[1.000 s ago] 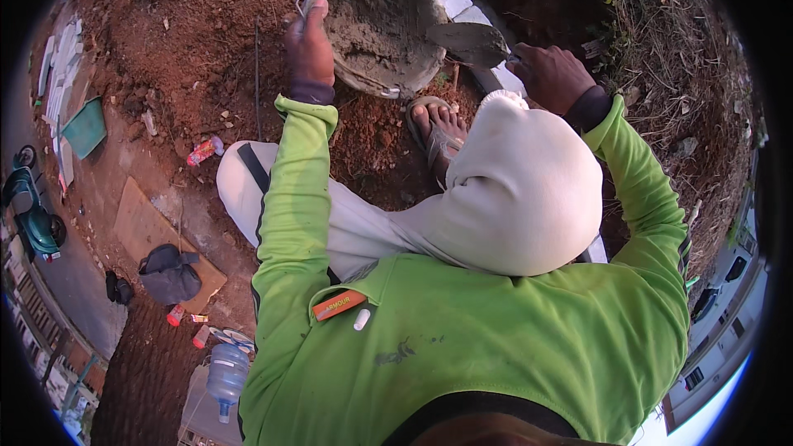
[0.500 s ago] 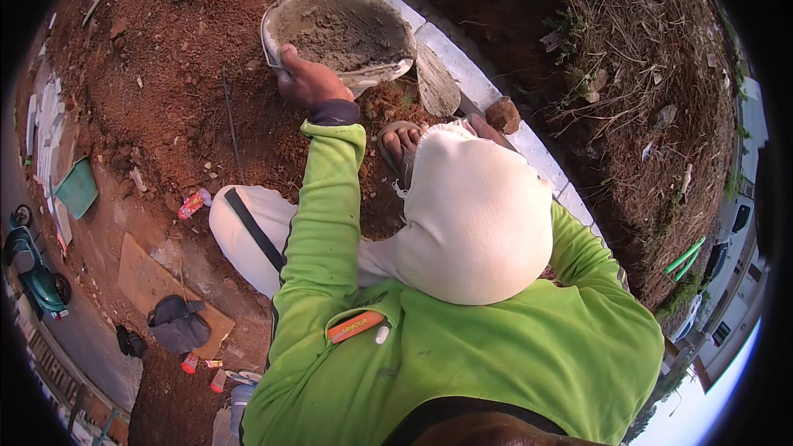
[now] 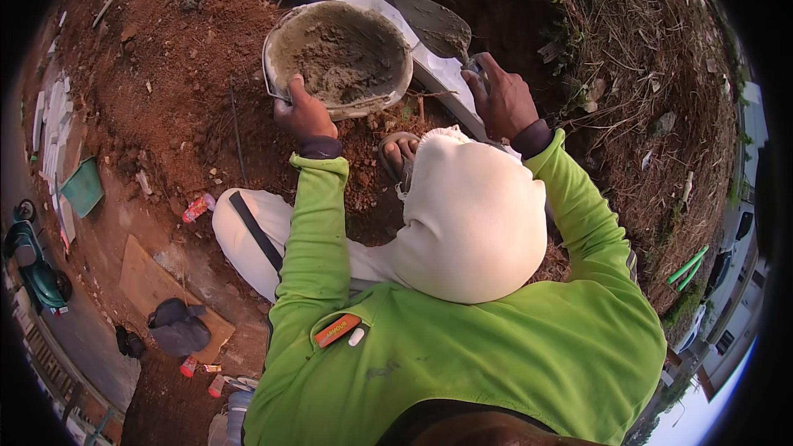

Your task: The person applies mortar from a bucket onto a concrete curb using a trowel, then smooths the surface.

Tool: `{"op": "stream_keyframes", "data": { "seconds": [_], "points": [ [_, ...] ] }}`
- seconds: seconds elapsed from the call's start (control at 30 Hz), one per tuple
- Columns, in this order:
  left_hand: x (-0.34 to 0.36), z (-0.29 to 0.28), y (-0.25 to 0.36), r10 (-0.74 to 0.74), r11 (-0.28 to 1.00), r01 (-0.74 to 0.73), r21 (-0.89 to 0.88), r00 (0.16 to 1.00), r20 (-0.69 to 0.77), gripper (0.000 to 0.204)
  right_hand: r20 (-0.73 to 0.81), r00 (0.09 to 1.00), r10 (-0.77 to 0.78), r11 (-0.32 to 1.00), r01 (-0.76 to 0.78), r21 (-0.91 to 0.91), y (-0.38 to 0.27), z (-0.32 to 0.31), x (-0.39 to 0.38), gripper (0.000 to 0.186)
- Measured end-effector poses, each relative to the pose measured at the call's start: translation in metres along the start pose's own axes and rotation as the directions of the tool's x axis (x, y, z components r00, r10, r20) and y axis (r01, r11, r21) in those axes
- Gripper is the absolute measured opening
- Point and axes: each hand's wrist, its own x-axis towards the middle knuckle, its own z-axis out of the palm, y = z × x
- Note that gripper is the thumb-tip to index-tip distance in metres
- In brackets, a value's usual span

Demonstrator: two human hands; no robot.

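Left hand (image 3: 304, 113): grip closed on rim of mortar pan (image 3: 339, 58)
Right hand (image 3: 504, 103): grip closed on trowel (image 3: 436, 26)
Progress: pan well filled; white curb (image 3: 438, 74) bare of mortar

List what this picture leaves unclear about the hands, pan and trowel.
- Left hand, head view: fingertips hidden behind the mortar pan rim.
- Right hand: trowel handle hidden inside the fist.
- Pan depth: mortar covers its bottom.
- White curb: partly hidden by pan and hand.

Lime-green long sleeves, dark cuffs, cream head covering, white trousers with dark stripe, sandal
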Motion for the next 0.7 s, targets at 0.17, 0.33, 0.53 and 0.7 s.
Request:
{"op": "stream_keyframes", "data": {
  "seconds": [0.17, 0.33, 0.53, 0.7],
  "points": [
    [-0.002, -0.008, 0.004, -0.073, 0.991, 0.071, -0.11, 0.997, -0.016, 0.043, 0.011, 1.0, 0.026, 0.995, -0.025, -0.092, 0.048, 0.05, 0.027, 0.037],
    [0.006, -0.011, -0.014, -0.056, 0.996, 0.053, -0.073, 0.997, -0.052, 0.042, 0.086, 0.987, 0.133, 0.989, -0.137, 0.048, 0.047, 0.085, -0.031, 0.042],
    [0.013, -0.03, -0.014, -0.004, 0.986, 0.018, -0.167, 0.996, 0.088, 0.032, 0.078, 0.997, -0.006, 0.999, 0.002, 0.051, -0.009, 0.029, -0.025, 0.04],
    [0.021, -0.042, 0.016, 0.024, 0.999, -0.011, -0.052, 0.965, 0.26, 0.024, 0.088, 0.951, -0.296, 0.892, 0.308, -0.332, -0.027, -0.018, 0.049, 0.029]
  ]
}}
